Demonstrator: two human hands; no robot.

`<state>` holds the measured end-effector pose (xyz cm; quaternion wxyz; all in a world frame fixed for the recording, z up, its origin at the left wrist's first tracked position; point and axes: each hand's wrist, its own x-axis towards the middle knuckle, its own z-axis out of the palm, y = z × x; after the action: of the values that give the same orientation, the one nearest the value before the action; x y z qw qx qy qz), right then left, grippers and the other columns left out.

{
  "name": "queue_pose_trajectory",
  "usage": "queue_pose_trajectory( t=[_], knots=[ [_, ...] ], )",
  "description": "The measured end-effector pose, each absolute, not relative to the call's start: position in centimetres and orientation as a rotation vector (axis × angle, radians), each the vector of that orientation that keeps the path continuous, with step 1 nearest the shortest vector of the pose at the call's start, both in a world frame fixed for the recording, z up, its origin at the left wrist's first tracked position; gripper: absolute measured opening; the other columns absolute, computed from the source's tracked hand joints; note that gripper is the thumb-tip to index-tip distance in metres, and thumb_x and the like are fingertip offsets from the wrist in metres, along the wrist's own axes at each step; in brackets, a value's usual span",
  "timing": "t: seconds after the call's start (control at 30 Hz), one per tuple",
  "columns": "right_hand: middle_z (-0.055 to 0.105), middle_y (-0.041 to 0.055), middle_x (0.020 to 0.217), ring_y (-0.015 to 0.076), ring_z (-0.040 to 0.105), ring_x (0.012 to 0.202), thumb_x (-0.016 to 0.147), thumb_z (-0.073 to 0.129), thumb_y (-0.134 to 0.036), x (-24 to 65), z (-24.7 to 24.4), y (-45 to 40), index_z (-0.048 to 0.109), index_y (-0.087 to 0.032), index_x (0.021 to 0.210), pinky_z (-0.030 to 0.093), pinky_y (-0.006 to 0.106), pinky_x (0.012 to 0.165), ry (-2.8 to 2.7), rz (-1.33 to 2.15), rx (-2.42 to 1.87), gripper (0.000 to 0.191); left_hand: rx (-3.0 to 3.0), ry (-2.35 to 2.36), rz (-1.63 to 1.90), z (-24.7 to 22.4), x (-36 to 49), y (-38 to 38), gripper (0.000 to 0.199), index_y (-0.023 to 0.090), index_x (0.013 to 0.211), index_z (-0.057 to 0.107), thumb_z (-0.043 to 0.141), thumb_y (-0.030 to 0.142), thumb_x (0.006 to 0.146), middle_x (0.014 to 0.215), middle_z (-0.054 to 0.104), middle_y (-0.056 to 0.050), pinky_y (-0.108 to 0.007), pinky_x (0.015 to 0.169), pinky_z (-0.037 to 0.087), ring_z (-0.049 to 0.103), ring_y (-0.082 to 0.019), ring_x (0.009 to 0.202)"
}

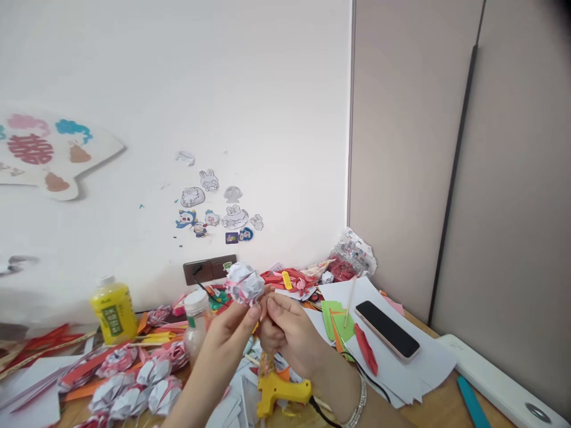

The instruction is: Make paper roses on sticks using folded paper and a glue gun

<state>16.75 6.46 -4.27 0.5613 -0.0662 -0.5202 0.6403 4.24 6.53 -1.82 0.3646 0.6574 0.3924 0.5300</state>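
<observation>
My left hand [232,333] is closed on the base of a white and pink paper flower [244,283], which it holds up above the table. Beside it, my right hand [292,336] is pinched shut just right of the flower's underside; whatever lies between its fingertips is too small or hidden to make out. Below both hands a yellow hot glue gun [281,392] rests with its black cord running to the right. Several similar paper flowers [129,395] lie in a cluster at the lower left.
A yellow bottle [114,312] and a clear bottle with a white cap [196,318] stand at the left. At the right a phone [387,330] lies on white paper [401,380], near green paper pieces [336,318] and a long white device [499,380]. Red scraps [289,277] line the wall.
</observation>
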Motion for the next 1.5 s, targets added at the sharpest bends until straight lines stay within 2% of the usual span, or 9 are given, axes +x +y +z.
queue_pose_trajectory(
  t=[0.17, 0.33, 0.5, 0.6, 0.67, 0.8, 0.97, 1.23, 1.5],
  knots=[
    [0.034, -0.0093, 0.047, 0.0062, 0.024, 0.041, 0.083, 0.06, -0.053, 16.2, -5.1, 7.0, 0.046, -0.018, 0.067, 0.019, 0.021, 0.042, -1.314, 1.503, -0.255, 0.04, 1.458, 0.911, 1.412, -1.8, 4.8, 5.9, 0.031, 0.019, 0.074, 0.068, 0.067, 0.05, 0.067, 0.075, 0.069, -0.003, -0.03, 0.077, 0.05, 0.063, -0.02, 0.077],
    [0.047, -0.0038, 0.054, 0.0097, 0.042, 0.047, 0.089, 0.045, -0.057, 16.6, -5.4, 7.1, 0.051, -0.018, 0.072, 0.034, 0.023, 0.048, -1.677, 1.328, -0.493, 0.043, 1.377, 1.007, 1.522, -1.8, 4.0, 6.5, 0.035, 0.017, 0.082, 0.068, 0.067, 0.049, 0.068, 0.068, 0.068, -0.003, -0.03, 0.061, 0.05, 0.062, -0.02, 0.065],
    [0.058, 0.0073, 0.111, 0.0212, 0.054, 0.099, 0.092, 0.049, -0.044, 19.1, -3.7, 6.3, 0.054, -0.021, 0.115, 0.044, 0.032, 0.08, -1.896, 0.711, -0.801, 0.033, 1.784, 1.237, 1.462, -1.4, 3.0, 6.8, 0.031, 0.02, 0.058, 0.058, 0.053, 0.045, 0.075, 0.06, 0.063, -0.002, -0.029, 0.059, 0.045, 0.058, -0.019, 0.062],
    [0.042, 0.008, 0.137, 0.0219, 0.047, 0.117, 0.088, 0.058, -0.04, 20.6, -2.7, 5.8, 0.029, -0.029, 0.139, 0.041, 0.036, 0.094, -1.762, 0.55, -0.825, 0.06, 1.9, 1.21, 1.35, -1.5, 3.5, 6.5, 0.029, 0.022, 0.052, 0.049, 0.052, 0.038, 0.076, 0.046, 0.049, 0.004, -0.026, 0.051, 0.038, 0.045, -0.014, 0.049],
    [0.036, 0.0061, 0.142, 0.0224, 0.038, 0.126, 0.085, 0.063, -0.036, 21.2, -2.2, 5.6, 0.028, -0.031, 0.14, 0.033, 0.038, 0.103, -1.829, 0.376, -0.77, 0.066, 1.938, 1.164, 1.305, -1.7, 4.1, 6.3, 0.027, 0.023, 0.054, 0.046, 0.05, 0.036, 0.076, 0.046, 0.04, 0.006, -0.024, 0.047, 0.032, 0.037, -0.012, 0.046],
    [0.049, 0.0046, 0.131, 0.0218, 0.042, 0.123, 0.085, 0.064, -0.033, 21.6, -1.7, 5.4, 0.048, -0.03, 0.128, 0.034, 0.036, 0.104, -1.86, 0.222, -0.688, 0.046, 1.931, 1.112, 1.256, -2.3, 5.2, 6.1, 0.027, 0.023, 0.061, 0.046, 0.047, 0.041, 0.081, 0.049, 0.035, 0.008, -0.023, 0.042, 0.026, 0.031, -0.011, 0.044],
    [0.052, 0.0044, 0.127, 0.0212, 0.049, 0.117, 0.086, 0.061, -0.036, 21.2, -2.2, 6.2, 0.05, -0.028, 0.125, 0.042, 0.032, 0.094, -1.624, 0.48, -0.751, 0.041, 1.946, 1.089, 1.208, -2.7, 5.3, 6.3, 0.033, 0.021, 0.082, 0.057, 0.042, 0.05, 0.085, 0.05, 0.039, 0.007, -0.023, 0.041, 0.026, 0.034, -0.012, 0.043],
    [0.055, 0.0075, 0.122, 0.0229, 0.052, 0.112, 0.086, 0.058, -0.048, 21.1, -2.2, 6.4, 0.052, -0.022, 0.12, 0.046, 0.03, 0.087, -1.5, 0.689, -0.646, 0.043, 2.24, 1.193, 1.274, -2.7, 4.6, 6.7, 0.03, 0.022, 0.088, 0.064, 0.041, 0.04, 0.087, 0.079, 0.073, -0.003, -0.027, 0.063, 0.049, 0.065, -0.021, 0.07],
    [0.058, 0.0077, 0.116, 0.0218, 0.056, 0.103, 0.089, 0.053, -0.049, 22.1, -1.9, 6.4, 0.051, -0.02, 0.123, 0.049, 0.03, 0.079, -1.663, 0.708, -0.683, 0.045, 2.568, 1.327, 1.094, -2.1, 3.3, 6.7, 0.034, 0.025, 0.099, 0.067, 0.036, 0.033, 0.089, 0.091, 0.076, -0.004, -0.027, 0.065, 0.053, 0.071, -0.022, 0.079]
  ],
)
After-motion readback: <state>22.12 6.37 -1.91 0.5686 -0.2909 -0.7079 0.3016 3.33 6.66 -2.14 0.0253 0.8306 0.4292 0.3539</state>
